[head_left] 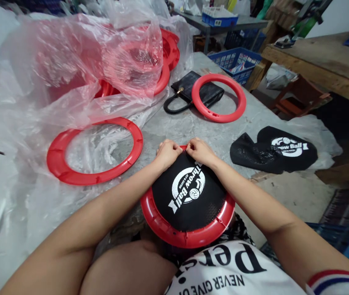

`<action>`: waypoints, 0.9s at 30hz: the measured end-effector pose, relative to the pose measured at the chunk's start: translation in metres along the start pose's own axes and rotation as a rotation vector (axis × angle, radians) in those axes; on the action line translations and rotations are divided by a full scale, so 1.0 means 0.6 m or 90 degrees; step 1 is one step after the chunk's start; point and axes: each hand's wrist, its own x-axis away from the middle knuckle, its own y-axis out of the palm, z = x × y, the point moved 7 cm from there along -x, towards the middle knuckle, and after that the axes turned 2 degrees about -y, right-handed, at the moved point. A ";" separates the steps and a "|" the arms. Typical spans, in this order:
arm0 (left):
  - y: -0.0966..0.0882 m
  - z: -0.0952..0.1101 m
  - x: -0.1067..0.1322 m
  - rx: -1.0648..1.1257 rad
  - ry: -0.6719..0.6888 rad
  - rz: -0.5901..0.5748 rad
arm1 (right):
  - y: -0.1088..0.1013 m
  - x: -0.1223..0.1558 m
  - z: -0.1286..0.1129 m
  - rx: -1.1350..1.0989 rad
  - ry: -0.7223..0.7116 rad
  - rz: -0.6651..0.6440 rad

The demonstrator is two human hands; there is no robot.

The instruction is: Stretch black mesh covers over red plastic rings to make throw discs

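Observation:
A red plastic ring (186, 239) rests against my lap, tilted towards me. Black mesh fabric (165, 180) printed with a white "Throw Ball" logo lies across its middle. At the ring's far edge my left hand (167, 153) pinches the border of the fabric. Close beside it, my right hand (201, 151) is also closed on that border, and a bit of red rim shows between the two. My fingertips are partly hidden behind the knuckles.
On the grey table (174, 127) lie a loose red ring (135, 141), another ring (240, 98) leaning on a black handbag (188, 80), and printed black fabric pieces (266, 162). Clear plastic (69, 57) covers several red rings. A blue crate (242, 76) stands beyond.

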 end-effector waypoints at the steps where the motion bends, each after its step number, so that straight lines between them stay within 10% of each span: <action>1: -0.002 -0.006 -0.002 0.050 -0.012 -0.027 | -0.001 0.001 0.001 -0.012 0.007 -0.001; 9: -0.056 -0.032 0.035 0.031 0.058 -0.016 | 0.004 0.000 0.007 -0.057 -0.020 -0.016; 20: -0.031 -0.026 0.045 -0.037 0.101 0.009 | 0.013 -0.027 -0.040 0.017 -0.108 -0.132; 27: -0.033 -0.032 0.041 0.015 0.085 0.025 | 0.039 -0.033 -0.026 -0.160 0.000 -0.121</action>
